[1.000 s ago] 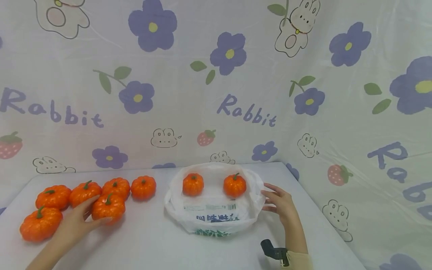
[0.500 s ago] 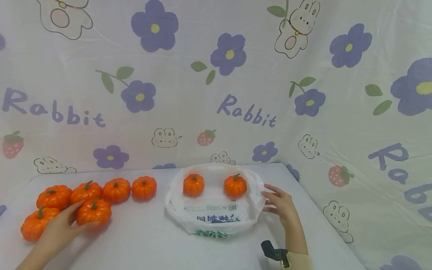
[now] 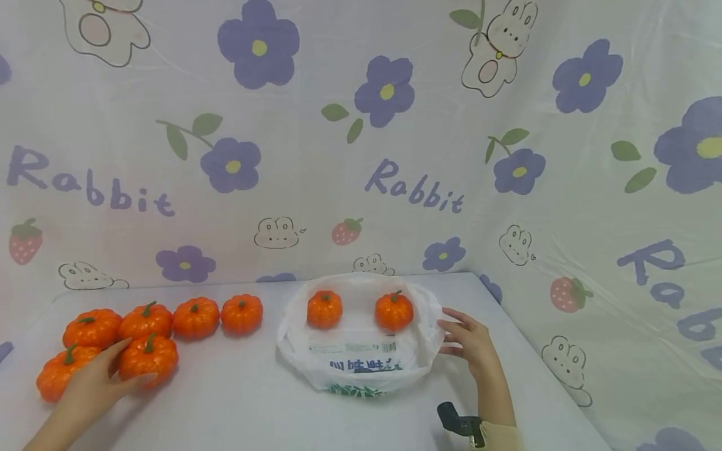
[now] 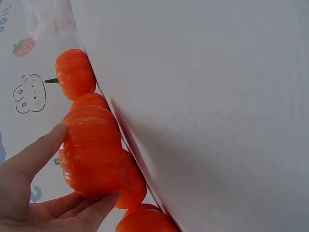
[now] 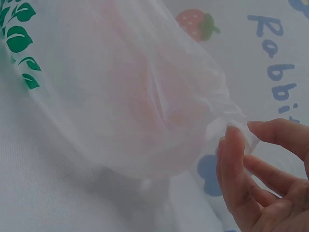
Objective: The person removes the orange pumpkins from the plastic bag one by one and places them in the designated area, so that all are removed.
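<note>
My left hand [image 3: 90,385] grips a small orange pumpkin [image 3: 149,362] with a green stem, thumb on one side and fingers on the other. In the left wrist view the same pumpkin [image 4: 91,154] fills the space between thumb and fingertips. A white plastic bag [image 3: 361,379] with green leaf print lies spread wide at its mouth, with two pumpkins inside, one at the left [image 3: 324,309] and one at the right [image 3: 393,311]. At the bag's right rim, my right hand [image 3: 470,341] pinches the thin plastic, as the bag's edge [image 5: 236,113] shows in the right wrist view.
Several more pumpkins stand at the left: one [image 3: 68,373] partly behind my left hand, and a back row ending with a pumpkin [image 3: 241,314] nearer the bag. The white table [image 3: 237,401] meets a curtain [image 3: 316,156] printed with flowers and rabbits.
My left hand has moved left and slightly down with the pumpkin, bringing it near the other pumpkins at the left. The right hand and the bag have stayed put.
</note>
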The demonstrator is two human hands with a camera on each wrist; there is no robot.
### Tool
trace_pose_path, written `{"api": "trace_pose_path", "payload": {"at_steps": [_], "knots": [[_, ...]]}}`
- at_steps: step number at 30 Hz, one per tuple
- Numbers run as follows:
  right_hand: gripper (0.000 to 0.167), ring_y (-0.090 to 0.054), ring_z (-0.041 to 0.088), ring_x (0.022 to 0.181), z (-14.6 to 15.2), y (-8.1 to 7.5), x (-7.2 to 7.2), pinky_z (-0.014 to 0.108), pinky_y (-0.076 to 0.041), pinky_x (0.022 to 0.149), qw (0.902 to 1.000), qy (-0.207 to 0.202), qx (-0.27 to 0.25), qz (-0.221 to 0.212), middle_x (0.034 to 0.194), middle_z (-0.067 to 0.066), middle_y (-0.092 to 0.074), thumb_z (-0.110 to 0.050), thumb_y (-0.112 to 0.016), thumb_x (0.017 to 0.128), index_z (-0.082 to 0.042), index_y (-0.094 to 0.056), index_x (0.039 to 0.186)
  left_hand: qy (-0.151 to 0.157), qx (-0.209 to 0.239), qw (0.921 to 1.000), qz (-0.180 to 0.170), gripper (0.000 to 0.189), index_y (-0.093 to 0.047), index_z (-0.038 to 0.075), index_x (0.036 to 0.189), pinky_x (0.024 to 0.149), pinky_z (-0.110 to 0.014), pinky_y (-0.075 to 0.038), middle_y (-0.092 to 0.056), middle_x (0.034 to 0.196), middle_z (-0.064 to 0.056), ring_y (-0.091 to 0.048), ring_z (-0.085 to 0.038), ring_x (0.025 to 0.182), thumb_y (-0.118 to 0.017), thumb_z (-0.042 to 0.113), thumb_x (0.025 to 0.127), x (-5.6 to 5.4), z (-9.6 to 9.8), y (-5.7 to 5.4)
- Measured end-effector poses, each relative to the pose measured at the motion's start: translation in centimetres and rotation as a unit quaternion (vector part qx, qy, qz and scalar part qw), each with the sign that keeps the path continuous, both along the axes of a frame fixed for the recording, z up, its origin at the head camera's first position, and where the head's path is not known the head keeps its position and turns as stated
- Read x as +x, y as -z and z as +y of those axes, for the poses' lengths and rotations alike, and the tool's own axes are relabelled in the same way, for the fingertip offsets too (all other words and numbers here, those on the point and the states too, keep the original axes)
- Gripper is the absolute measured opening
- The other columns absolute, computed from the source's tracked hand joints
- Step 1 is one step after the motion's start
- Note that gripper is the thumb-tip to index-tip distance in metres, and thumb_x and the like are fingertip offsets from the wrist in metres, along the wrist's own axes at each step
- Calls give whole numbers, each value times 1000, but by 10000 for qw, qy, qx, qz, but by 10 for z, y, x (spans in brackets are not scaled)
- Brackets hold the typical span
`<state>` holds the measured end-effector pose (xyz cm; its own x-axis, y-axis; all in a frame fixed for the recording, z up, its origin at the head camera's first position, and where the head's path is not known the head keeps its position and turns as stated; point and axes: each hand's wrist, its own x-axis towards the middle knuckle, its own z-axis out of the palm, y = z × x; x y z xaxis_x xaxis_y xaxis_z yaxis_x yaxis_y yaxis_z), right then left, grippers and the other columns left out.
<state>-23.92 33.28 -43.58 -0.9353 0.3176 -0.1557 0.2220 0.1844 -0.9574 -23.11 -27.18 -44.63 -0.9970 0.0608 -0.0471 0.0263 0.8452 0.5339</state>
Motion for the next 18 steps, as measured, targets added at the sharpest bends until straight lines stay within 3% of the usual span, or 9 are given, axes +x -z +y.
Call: {"api": "trace_pose_path", "payload": {"at_steps": [12,18], "knots": [[53,-64,12,79,0,-1,1,25,-61,71,10000,-25,15,-29,125,18,-61,-28,-66,93,-10,-51,140,45,-180,9998,85,96,-29,-17,142,92,-70,-44,-36,137,-46,-43,-63,117,-72,47,84,-2,-2,0],[52,-64,13,80,0,-1,1,25,-61,71,10000,-34,-11,11,126,19,-61,-26,-66,93,-9,-51,140,-19,-33,9997,-240,98,-19,-13,147,99,-76,-31,-26,142,-46,-30,-65,124,-68,47,88,1,-2,-3]]}}
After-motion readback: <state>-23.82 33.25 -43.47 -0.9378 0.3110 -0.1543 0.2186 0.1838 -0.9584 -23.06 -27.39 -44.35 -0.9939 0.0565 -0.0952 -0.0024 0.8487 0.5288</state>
